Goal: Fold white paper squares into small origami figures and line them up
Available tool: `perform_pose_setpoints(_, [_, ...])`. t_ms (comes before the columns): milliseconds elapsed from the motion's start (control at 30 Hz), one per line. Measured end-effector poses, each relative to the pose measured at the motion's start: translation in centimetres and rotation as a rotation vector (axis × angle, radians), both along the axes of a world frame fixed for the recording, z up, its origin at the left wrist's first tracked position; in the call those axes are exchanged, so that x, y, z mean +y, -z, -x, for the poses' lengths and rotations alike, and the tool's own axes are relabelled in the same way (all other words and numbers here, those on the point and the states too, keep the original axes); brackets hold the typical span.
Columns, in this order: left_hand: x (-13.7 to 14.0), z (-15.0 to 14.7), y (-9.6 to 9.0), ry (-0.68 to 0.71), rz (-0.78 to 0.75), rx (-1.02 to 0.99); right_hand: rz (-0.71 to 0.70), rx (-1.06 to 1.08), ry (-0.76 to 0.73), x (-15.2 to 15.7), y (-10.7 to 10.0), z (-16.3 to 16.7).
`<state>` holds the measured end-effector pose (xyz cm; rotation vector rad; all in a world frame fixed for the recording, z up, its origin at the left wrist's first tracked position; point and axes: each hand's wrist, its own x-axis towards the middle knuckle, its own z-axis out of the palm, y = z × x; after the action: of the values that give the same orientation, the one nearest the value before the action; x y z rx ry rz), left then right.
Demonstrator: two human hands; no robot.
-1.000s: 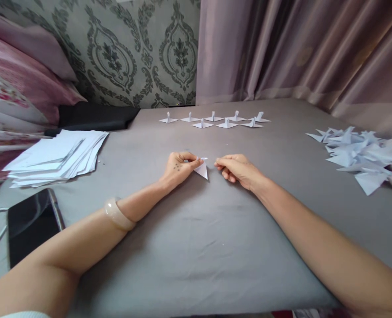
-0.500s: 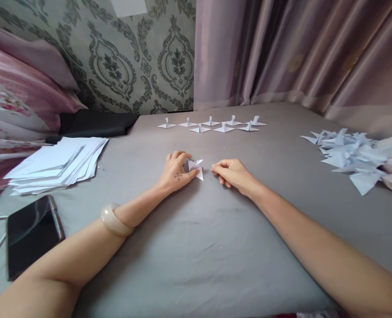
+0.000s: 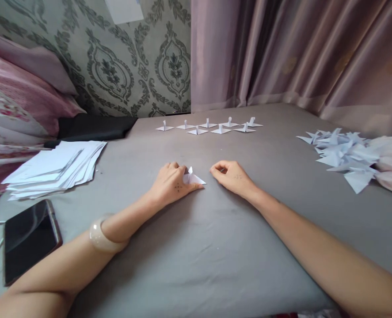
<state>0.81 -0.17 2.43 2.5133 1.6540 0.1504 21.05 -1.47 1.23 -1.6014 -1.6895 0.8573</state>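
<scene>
In the middle of the grey cloth surface, my left hand (image 3: 173, 183) is closed on a folded white paper crane (image 3: 193, 177). Its thumb lies along the near edge of the paper, and the fingers cover the left part. One wing points right and a narrow folded piece stands up at the middle. A short gap to the right of the crane separates it from my right hand (image 3: 231, 176), whose thumb and forefinger are pinched together with nothing showing between them. Farther back, several finished-looking paper cranes (image 3: 221, 129) stand in two rows with wings spread.
A stack of white paper sheets (image 3: 50, 170) lies at left, with a phone (image 3: 32, 240) and white cable in front. Behind the stack is a folded black cloth (image 3: 94, 126). A heap of folded white paper pieces (image 3: 346, 152) lies at right, by the curtain (image 3: 282, 57).
The crane in my left hand has turned and come slightly nearer, its wing now pointing right. My right hand stays pinched, almost in the same place. The whole view has shifted a little.
</scene>
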Motion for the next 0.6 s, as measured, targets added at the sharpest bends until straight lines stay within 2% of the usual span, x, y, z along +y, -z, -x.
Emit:
perform_pose_setpoints(100, [0.1, 0.8, -1.0, 0.045, 0.113, -0.026, -0.155, -0.084, -0.142, -0.7, -0.1, 0.2])
perform_pose_setpoints(167, [0.4, 1.4, -1.6, 0.095, 0.206, -0.074, -0.203, -0.118, -0.260, -1.1, -0.1, 0.3])
perform_pose_setpoints(233, [0.7, 1.8, -2.0, 0.083, 0.281, -0.121, -0.214, -0.161, -0.328, -1.3, 0.1, 0.4])
perform_pose_setpoints(400, [1.0, 1.6, -1.4, -0.015, 0.353, -0.246, -0.223, -0.279, -0.252, -0.9, 0.6, 0.5])
perform_pose_setpoints(600, [0.8, 0.6, 0.3, -0.135, 0.442, -0.527, -0.183, -0.196, -0.204, -1.0, 0.2, 0.7])
